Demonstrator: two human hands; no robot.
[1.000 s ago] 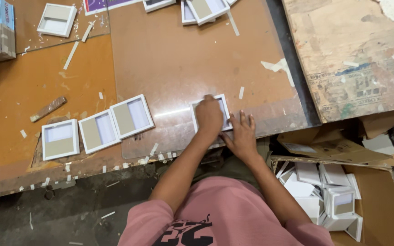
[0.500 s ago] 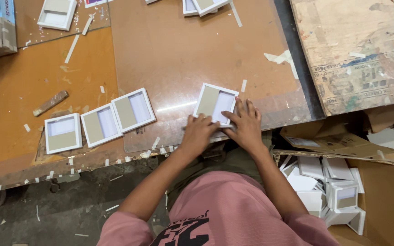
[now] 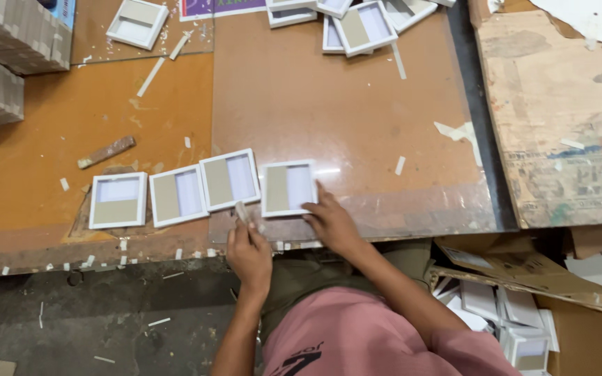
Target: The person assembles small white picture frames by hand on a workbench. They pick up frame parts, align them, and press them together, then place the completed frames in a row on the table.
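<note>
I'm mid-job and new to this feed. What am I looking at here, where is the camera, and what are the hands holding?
There is no machine here: a person works with two bare hands, and the single picture comes from a camera worn on their head, looking down at a worn orange-brown worktable. Four small white square frames lie in a row along the near edge. The right hand rests on the corner of the rightmost frame. The left hand pinches a small pale strip, too small to identify, just below the next frame. More frames are piled at the far edge, paper scraps are scattered about, and a cardboard box of white frames sits by the person's right side.
</note>
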